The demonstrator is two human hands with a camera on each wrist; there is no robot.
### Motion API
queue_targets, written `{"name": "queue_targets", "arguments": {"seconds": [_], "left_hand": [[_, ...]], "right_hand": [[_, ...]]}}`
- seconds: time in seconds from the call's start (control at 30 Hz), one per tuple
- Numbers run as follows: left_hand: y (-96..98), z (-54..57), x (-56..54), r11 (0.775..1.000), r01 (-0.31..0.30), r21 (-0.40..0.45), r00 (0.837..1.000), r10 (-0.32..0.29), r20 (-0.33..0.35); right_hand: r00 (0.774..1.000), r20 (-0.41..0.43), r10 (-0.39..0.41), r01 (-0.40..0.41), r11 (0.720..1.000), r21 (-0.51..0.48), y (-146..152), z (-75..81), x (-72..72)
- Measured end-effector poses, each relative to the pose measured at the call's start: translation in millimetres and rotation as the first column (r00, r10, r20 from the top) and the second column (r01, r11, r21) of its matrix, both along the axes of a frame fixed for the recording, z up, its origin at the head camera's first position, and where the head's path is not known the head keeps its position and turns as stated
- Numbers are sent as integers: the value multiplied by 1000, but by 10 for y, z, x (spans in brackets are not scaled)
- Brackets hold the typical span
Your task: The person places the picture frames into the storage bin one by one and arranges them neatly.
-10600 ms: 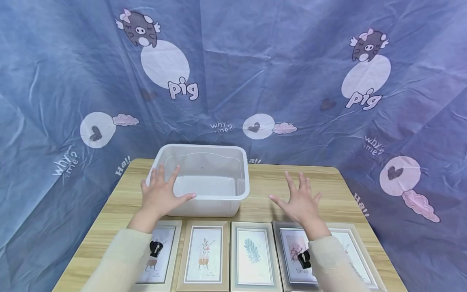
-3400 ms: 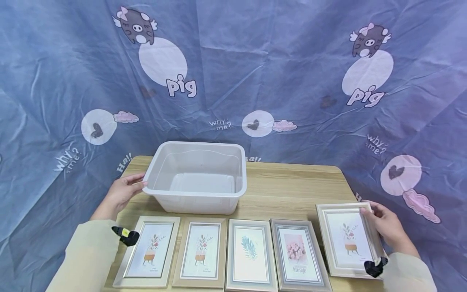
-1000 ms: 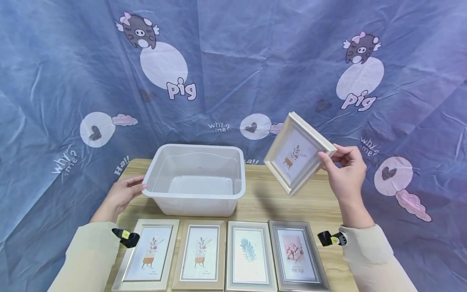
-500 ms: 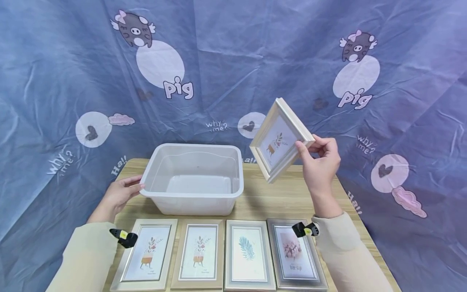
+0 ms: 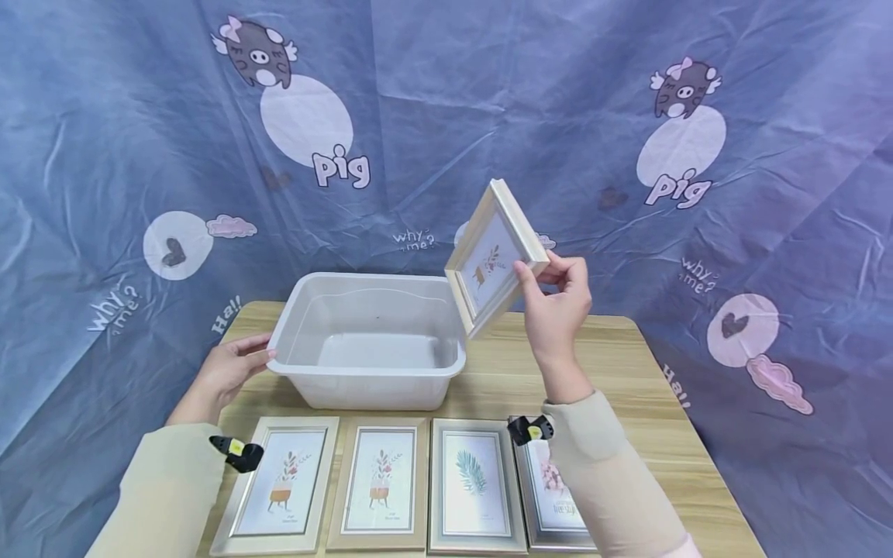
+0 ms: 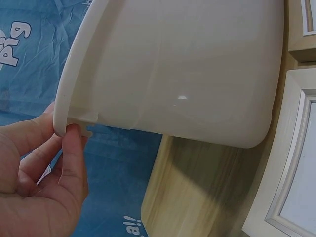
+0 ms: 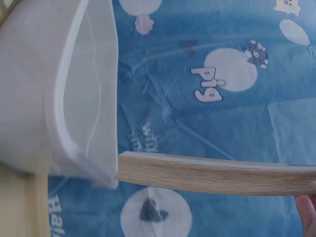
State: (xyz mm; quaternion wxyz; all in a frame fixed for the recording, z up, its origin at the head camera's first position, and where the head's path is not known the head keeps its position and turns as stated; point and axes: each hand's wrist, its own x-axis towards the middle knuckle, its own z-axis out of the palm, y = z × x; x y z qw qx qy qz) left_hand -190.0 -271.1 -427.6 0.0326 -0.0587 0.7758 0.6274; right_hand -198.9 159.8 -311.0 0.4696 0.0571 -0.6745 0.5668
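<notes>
My right hand (image 5: 558, 310) pinches a cream picture frame (image 5: 495, 260) by one corner and holds it tilted in the air, beside and partly over the right rim of a white plastic bin (image 5: 377, 391). In the right wrist view the edge of that picture frame (image 7: 212, 175) stands side-on near the bin's rim (image 7: 57, 98). My left hand (image 5: 233, 372) grips the bin's left rim; in the left wrist view its fingers (image 6: 74, 163) and thumb pinch the rim from both sides. The inside of the bin shows only its bare floor.
Laid flat along the table's (image 5: 558, 372) front are several more picture frames: a cream one (image 5: 282, 488), a beige one (image 5: 379, 488), one with a blue leaf (image 5: 477, 488) and a grey one (image 5: 551, 496) partly under my right arm. A blue patterned cloth (image 5: 446, 116) hangs behind.
Lifted from the right end of the row, the cream picture frame has travelled left in my right hand to the bin's right rim. My left hand has kept its grip on the bin.
</notes>
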Motion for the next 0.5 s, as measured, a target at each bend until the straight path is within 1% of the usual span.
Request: {"name": "queue_targets", "arguments": {"seconds": [0.1,0.13,0.27,0.33,0.37,0.5], "left_hand": [[4,5,6,1000,-2,-4,1000,2,6],[4,6,8,1000,-2,-4,1000,2,7],[-1,3,11,1000,3,0,1000,-3,1],[-2,2,9,1000,5,6,1000,-5,-4],[-1,0,7,1000,5,8,1000,-5,-6],[4,5,5,1000,1,10,1000,-1,-2]], "right_hand": [[1000,3,16,-16,1000,-10,-114,-24,-16],[1000,9,17,-17,1000,-9,-165,-4,10],[1000,11,18,-18,1000,5,-283,-64,-3],[1000,9,26,-26,1000,7,-326,-115,-10],[999,6,31,-31,1000,5,-329,-176,-45],[999,16,37,-37,999,14,-399,-312,-50]]}}
